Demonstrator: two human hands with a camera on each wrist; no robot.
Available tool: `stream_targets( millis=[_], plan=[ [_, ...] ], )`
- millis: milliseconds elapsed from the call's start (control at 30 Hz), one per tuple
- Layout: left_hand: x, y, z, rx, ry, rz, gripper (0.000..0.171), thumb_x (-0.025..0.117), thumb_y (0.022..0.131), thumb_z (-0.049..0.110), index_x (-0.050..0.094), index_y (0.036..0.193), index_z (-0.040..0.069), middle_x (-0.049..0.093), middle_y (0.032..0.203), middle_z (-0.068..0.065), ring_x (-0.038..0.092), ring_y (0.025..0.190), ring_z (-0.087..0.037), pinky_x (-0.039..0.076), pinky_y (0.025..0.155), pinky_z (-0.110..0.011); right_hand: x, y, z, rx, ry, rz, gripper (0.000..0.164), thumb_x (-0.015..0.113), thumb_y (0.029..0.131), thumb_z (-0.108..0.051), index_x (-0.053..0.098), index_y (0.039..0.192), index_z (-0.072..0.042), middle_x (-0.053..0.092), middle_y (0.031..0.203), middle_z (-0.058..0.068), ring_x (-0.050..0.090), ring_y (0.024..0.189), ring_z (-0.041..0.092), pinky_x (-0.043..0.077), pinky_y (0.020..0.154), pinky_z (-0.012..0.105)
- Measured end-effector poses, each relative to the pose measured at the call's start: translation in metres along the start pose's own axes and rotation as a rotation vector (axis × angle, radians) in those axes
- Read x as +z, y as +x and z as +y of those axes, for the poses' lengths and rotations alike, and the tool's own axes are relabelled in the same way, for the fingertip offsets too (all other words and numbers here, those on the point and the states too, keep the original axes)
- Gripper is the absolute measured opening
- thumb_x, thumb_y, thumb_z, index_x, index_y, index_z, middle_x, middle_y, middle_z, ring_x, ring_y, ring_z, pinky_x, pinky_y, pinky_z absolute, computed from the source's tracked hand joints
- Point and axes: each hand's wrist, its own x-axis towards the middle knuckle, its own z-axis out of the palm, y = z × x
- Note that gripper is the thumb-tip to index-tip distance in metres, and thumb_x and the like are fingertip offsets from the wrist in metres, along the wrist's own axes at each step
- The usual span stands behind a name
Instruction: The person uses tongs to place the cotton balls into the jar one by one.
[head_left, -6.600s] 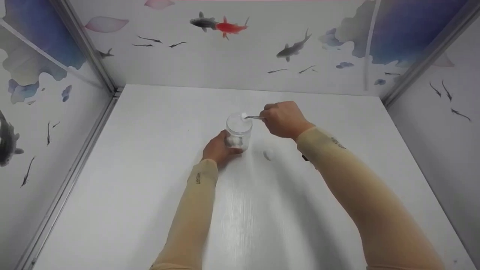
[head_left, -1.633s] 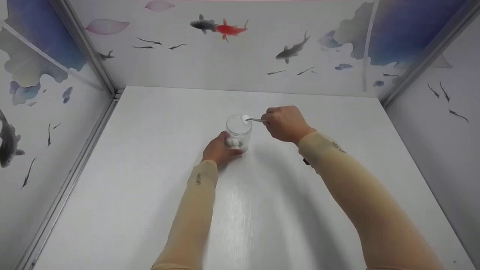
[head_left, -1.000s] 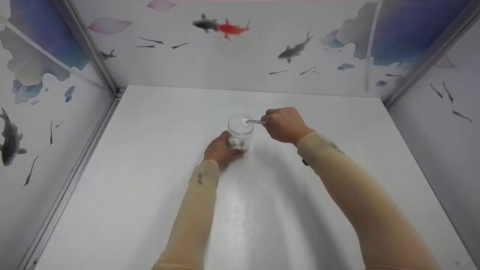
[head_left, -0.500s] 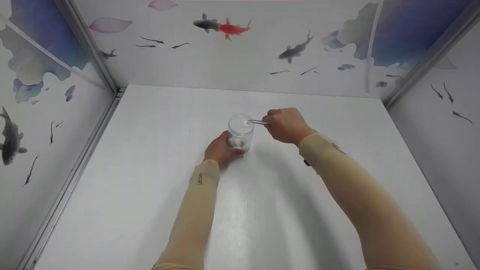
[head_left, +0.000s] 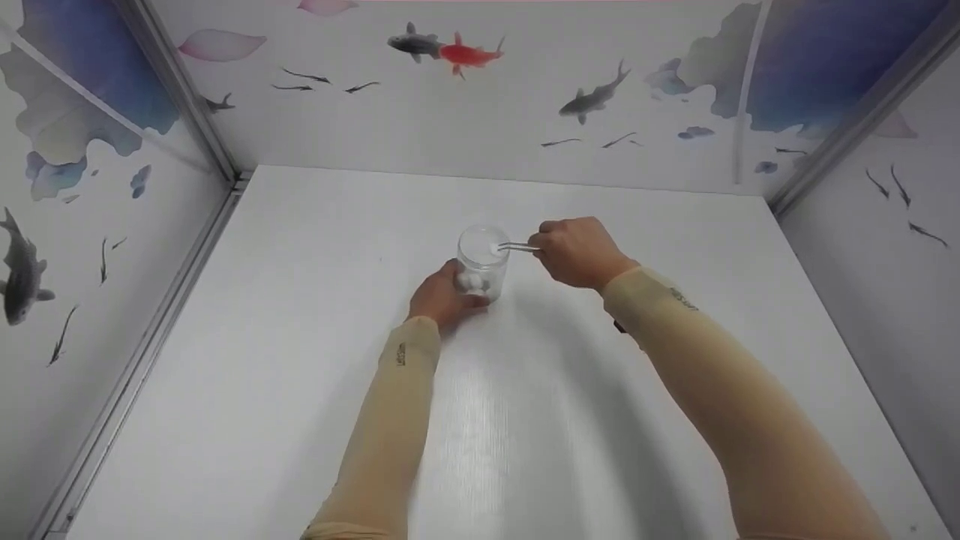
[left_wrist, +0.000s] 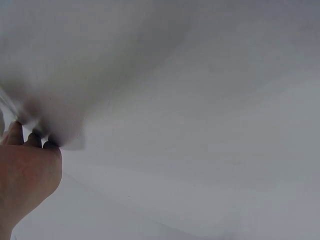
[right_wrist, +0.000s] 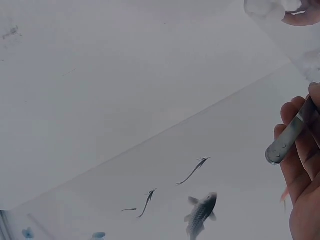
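Observation:
In the head view a clear round jar [head_left: 484, 259] stands open near the middle of the white table. My left hand [head_left: 442, 298] grips its lower left side, thumb and fingers round the wall. Several white cotton balls [head_left: 472, 282] lie at its bottom. From the right, my right hand [head_left: 581, 251] holds metal tweezers [head_left: 519, 247], their bent tips at the jar's mouth. A small white piece shows by the tips; whether they pinch it is too small to tell. The tweezers' rounded end [right_wrist: 283, 146] juts from my fingers in the right wrist view.
The white table [head_left: 300, 360] reaches back to a wall [head_left: 450, 120] painted with fish. Side panels with metal rails [head_left: 180, 285] stand left and right. Both forearms wear beige sleeves [head_left: 397, 420].
A white cotton ball on the table right of the jar 6.6 seconds ago is gone from there. The tweezers' tips have lowered slightly at the jar's mouth. My left hand keeps its hold.

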Motion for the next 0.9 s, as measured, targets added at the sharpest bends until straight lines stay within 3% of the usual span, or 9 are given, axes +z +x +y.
stream_targets(
  millis=[267,633,900],
  plan=[
    [0.000,0.002,-0.001,0.028,0.039,0.007,0.088,0.087,0.072,0.049,0.047,0.145,0.019,0.054,0.144,-0.001,0.046,0.134,-0.022,0.035,0.113,-0.039,-0.002,-0.007,0.007,-0.005,0.016,0.017,0.013,0.070,0.091,-0.006,0.078,0.101,-0.009,0.070,0.084,0.006,0.066,0.066,0.022,0.060,0.061,0.037],
    [0.000,0.001,-0.001,0.031,0.040,0.012,0.082,0.087,0.072,0.049,0.051,0.139,0.017,0.057,0.140,-0.002,0.048,0.132,-0.022,0.036,0.113,-0.039,-0.005,-0.007,0.006,-0.011,0.021,0.028,0.013,0.070,0.091,-0.007,0.078,0.101,-0.009,0.070,0.084,0.006,0.067,0.068,0.022,0.060,0.061,0.038],
    [-0.002,-0.001,0.000,0.038,0.031,0.015,0.086,0.088,0.072,0.047,0.049,0.142,0.016,0.055,0.142,-0.004,0.048,0.133,-0.023,0.036,0.113,-0.039,-0.004,-0.017,0.015,0.038,0.038,0.112,0.014,0.068,0.092,-0.007,0.077,0.103,-0.006,0.070,0.085,0.007,0.068,0.070,0.023,0.059,0.061,0.039]
  ],
)
